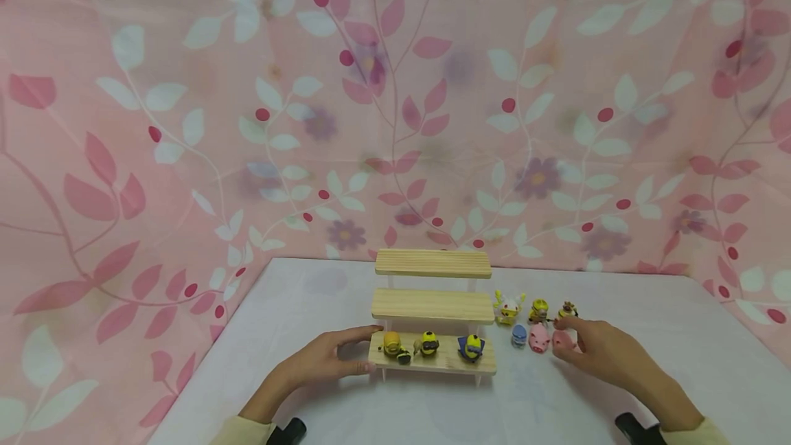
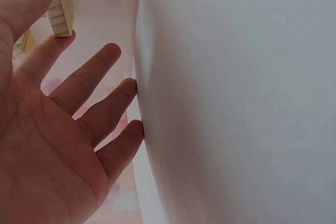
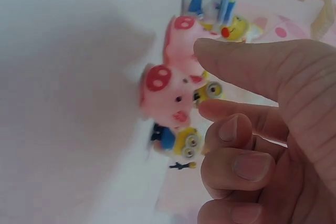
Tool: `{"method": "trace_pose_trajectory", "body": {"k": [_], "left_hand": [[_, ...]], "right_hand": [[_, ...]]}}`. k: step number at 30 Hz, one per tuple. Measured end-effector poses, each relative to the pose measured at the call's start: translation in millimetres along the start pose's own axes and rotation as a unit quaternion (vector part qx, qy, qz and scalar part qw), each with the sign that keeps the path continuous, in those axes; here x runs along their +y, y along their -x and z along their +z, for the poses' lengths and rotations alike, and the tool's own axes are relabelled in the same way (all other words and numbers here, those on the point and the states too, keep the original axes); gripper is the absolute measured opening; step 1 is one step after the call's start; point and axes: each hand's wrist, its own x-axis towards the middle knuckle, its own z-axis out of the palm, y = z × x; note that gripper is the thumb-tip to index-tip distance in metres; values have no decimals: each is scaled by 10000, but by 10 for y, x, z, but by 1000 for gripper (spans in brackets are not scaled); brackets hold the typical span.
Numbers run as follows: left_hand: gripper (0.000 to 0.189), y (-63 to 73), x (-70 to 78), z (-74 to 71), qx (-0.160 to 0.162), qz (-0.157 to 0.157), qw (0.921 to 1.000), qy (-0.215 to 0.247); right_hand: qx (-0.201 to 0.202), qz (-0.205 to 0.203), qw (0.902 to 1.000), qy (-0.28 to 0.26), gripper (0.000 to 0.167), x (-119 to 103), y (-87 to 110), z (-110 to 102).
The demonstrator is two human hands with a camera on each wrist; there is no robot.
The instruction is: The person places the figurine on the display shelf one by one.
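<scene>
A three-tier wooden display stand (image 1: 432,305) stands mid-table, with several small yellow figurines (image 1: 429,344) on its lowest board. My left hand (image 1: 334,358) is at that board's left end. Its thumb and index finger lie along the end of the wood (image 2: 61,14), and the other fingers spread out straight. To the right of the stand, my right hand (image 1: 608,356) reaches over a pink pig figurine (image 1: 562,340), thumb and index finger apart. In the right wrist view, that pig (image 3: 167,94) sits just beyond the fingertips; contact cannot be made out.
Beside the pig are a second pink pig (image 1: 539,339) and a small blue figurine (image 1: 519,336). Behind them stand a white-and-yellow figurine (image 1: 509,309) and two yellow ones (image 1: 540,310). A flowered pink curtain (image 1: 395,122) hangs behind the white table (image 1: 296,294).
</scene>
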Motion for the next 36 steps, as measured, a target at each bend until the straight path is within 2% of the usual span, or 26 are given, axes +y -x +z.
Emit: {"method": "trace_pose_trajectory", "body": {"k": [6,17,36], "left_hand": [[64,-2,1,4,-27,-55,10000,6],[63,5,16,5,-36,-96,9999,48],[64,3,5,8,-30,-80,10000,35]], "right_hand": [[-97,86,9999,-41,45,84,-36,32],[-103,255,9996,68,52,107,-52,28],[-39,419,9991,104,48,142,-44,60]]}}
